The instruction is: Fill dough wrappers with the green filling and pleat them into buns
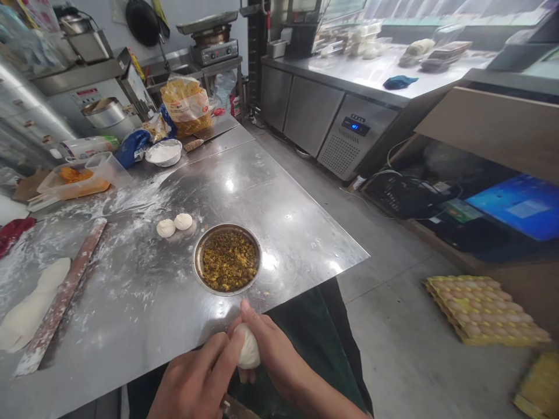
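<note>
My left hand [194,375] and my right hand [275,355] both grip a white dough ball [248,348], just past the near edge of the steel table [283,233]. The fingers of my right hand press on its top. Ahead of my hands stands a round metal bowl of chopped yellow-green filling [227,260]. Two small dough balls [174,224] sit on the floured steel to its left. Further left lie a long flattened piece of dough [32,305] and a floury wooden rolling pin [61,297].
At the table's far end stand a white bowl of flour [163,153], a bag of yellow noodles [187,106] and a plastic tub [74,181]. Steel refrigerated counters [332,119] line the far wall. Egg trays [484,311] lie on the floor to the right.
</note>
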The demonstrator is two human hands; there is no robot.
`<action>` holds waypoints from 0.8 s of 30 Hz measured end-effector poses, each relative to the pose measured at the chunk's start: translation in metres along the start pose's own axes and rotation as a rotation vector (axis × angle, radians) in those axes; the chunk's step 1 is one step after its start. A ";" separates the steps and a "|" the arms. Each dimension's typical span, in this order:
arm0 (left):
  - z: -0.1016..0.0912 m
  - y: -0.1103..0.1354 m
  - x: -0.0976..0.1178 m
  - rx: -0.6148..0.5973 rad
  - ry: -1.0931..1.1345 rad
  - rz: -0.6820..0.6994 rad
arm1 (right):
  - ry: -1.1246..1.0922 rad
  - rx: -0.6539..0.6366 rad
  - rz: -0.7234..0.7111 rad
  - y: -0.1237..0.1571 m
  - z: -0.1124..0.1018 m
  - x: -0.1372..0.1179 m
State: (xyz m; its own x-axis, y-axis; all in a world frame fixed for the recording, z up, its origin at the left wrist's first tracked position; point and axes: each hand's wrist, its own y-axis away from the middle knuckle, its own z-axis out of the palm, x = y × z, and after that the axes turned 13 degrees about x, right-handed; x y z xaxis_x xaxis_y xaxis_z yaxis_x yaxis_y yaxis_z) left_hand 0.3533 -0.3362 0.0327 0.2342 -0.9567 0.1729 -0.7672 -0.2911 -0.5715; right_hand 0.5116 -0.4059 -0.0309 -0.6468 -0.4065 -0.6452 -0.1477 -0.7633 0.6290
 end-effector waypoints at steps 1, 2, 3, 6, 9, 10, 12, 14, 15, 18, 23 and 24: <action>-0.001 -0.001 0.000 -0.008 -0.002 0.017 | -0.003 -0.015 0.017 0.000 0.000 0.000; -0.002 -0.001 0.000 -0.014 0.003 0.010 | -0.008 -0.044 0.036 0.000 -0.001 0.000; -0.002 -0.001 0.000 -0.010 0.013 -0.008 | -0.016 -0.074 0.047 0.000 -0.001 0.000; -0.003 0.000 0.000 0.024 0.014 -0.066 | -0.005 -0.069 0.016 -0.001 -0.001 0.000; -0.004 0.000 0.000 -0.004 -0.017 -0.003 | 0.009 -0.010 -0.002 -0.001 0.000 0.000; -0.005 0.000 -0.001 -0.013 -0.014 0.014 | 0.005 -0.021 0.012 -0.001 0.000 0.000; -0.007 0.001 -0.002 -0.027 0.016 0.014 | -0.004 -0.086 0.045 -0.001 0.000 -0.001; -0.009 0.003 -0.002 -0.032 0.030 -0.033 | 0.007 -0.114 0.048 -0.001 0.001 -0.002; -0.009 0.005 -0.002 -0.038 0.022 -0.050 | 0.025 -0.094 0.034 -0.001 0.001 -0.002; -0.008 0.006 -0.003 -0.031 -0.016 -0.015 | 0.074 -0.003 -0.003 -0.002 0.001 -0.002; -0.007 0.007 -0.003 -0.023 0.002 -0.025 | 0.047 -0.114 0.035 -0.004 -0.002 0.001; -0.007 0.008 -0.003 -0.028 -0.002 -0.041 | 0.046 -0.102 0.030 -0.005 -0.002 0.001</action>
State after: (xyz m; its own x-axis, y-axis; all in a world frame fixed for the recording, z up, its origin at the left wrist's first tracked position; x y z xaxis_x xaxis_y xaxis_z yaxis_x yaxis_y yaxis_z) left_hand 0.3423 -0.3356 0.0332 0.2669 -0.9441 0.1936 -0.7735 -0.3296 -0.5413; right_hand 0.5127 -0.4039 -0.0355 -0.6142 -0.4512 -0.6474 -0.0498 -0.7966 0.6025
